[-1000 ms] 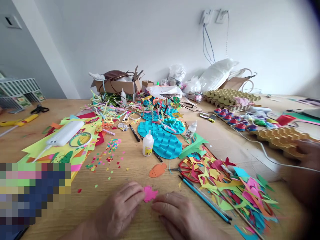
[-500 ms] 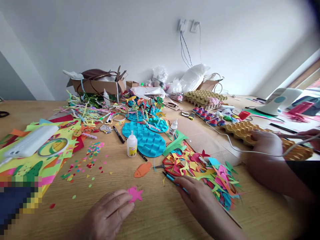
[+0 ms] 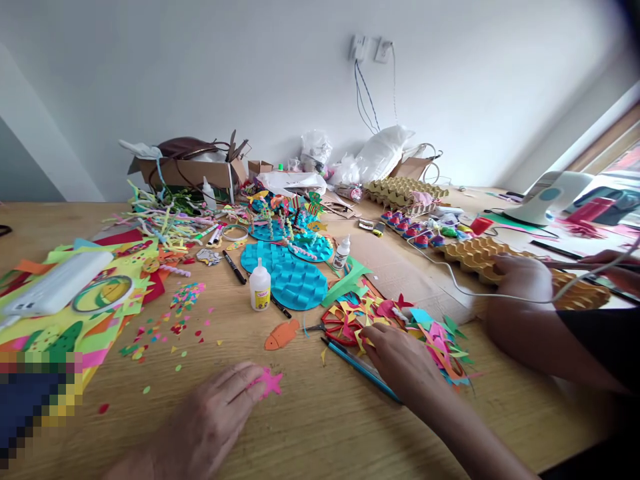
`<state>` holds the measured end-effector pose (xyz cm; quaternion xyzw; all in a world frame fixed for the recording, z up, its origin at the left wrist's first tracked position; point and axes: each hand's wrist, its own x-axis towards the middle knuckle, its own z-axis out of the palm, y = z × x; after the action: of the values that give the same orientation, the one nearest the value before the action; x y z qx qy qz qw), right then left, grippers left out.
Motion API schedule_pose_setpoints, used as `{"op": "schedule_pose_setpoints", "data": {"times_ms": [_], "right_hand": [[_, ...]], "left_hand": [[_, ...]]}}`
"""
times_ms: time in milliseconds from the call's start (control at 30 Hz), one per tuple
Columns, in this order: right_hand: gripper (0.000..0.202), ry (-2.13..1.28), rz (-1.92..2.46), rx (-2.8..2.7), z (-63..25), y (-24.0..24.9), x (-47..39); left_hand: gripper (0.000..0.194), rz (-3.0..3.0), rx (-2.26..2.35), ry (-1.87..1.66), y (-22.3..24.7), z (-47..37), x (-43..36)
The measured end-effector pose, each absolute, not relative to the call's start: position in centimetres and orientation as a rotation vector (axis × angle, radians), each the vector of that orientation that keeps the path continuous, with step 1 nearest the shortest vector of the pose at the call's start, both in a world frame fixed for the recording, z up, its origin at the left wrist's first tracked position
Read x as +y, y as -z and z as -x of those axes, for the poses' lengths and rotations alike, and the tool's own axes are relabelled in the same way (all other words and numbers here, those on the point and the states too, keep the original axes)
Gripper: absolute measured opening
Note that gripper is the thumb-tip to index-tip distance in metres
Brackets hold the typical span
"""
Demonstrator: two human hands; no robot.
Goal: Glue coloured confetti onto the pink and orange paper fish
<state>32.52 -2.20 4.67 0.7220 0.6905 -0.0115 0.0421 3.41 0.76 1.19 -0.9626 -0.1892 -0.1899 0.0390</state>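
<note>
A pink paper fish (image 3: 271,382) lies on the table with my left hand (image 3: 217,410) closed over its left end. My right hand (image 3: 397,357) is held low over cut paper scraps (image 3: 390,308); its fingers are loosely bent and apart, the tips near a yellow scrap and the red scissors (image 3: 334,325). No held thing shows in it. A blue pen (image 3: 363,370) lies on the table just left of that hand. Farther in is an orange paper fish (image 3: 281,335) with drawn lines. Behind it stands a glue bottle (image 3: 260,290).
Blue paper-covered ovals (image 3: 295,277) sit mid-table beside a small white bottle (image 3: 342,253). On the left are coloured sheets (image 3: 117,323) bearing a white power bank (image 3: 60,283). At right, another person's arm (image 3: 523,293) reaches over an egg tray (image 3: 465,257), with a white cable (image 3: 480,293) across.
My right hand has let go of the blue pen, which now lies on the table, and shifted toward the scissors and scraps. My left hand stays at the pink fish.
</note>
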Motion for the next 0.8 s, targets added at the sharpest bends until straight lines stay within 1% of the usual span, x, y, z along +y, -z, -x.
{"op": "schedule_pose_setpoints", "data": {"times_ms": [133,233,300,400,533,700,800], "right_hand": [[0.021,-0.019,-2.236,2.099,-33.2,-4.2,-2.8],[0.021,-0.067,-2.305,2.103,-33.7,-4.1,-3.0],[0.021,-0.02,-2.311,2.147,-33.9,-4.0,-2.9],[0.019,0.058,-2.313,2.231,-33.8,-3.9,-2.6],[0.017,0.044,-2.226,2.347,-33.0,-3.9,-1.8],[0.017,-0.072,-2.125,2.346,-31.9,-3.5,-0.7],[0.019,-0.082,-2.106,2.337,-31.8,-3.2,-0.4]], "left_hand": [[0.042,2.908,-0.62,0.637,0.0,-3.3,0.9],[0.037,2.91,-0.592,0.571,0.6,-3.4,0.9],[0.038,2.923,-0.546,0.494,0.6,-3.5,0.8],[0.038,2.911,-0.516,0.489,0.4,-3.6,0.6],[0.036,2.913,-0.612,0.589,0.0,-2.9,1.0],[0.032,2.846,-0.811,0.929,-1.2,-2.0,1.5],[0.033,2.978,-0.668,0.928,-1.9,-2.4,0.7]]}}
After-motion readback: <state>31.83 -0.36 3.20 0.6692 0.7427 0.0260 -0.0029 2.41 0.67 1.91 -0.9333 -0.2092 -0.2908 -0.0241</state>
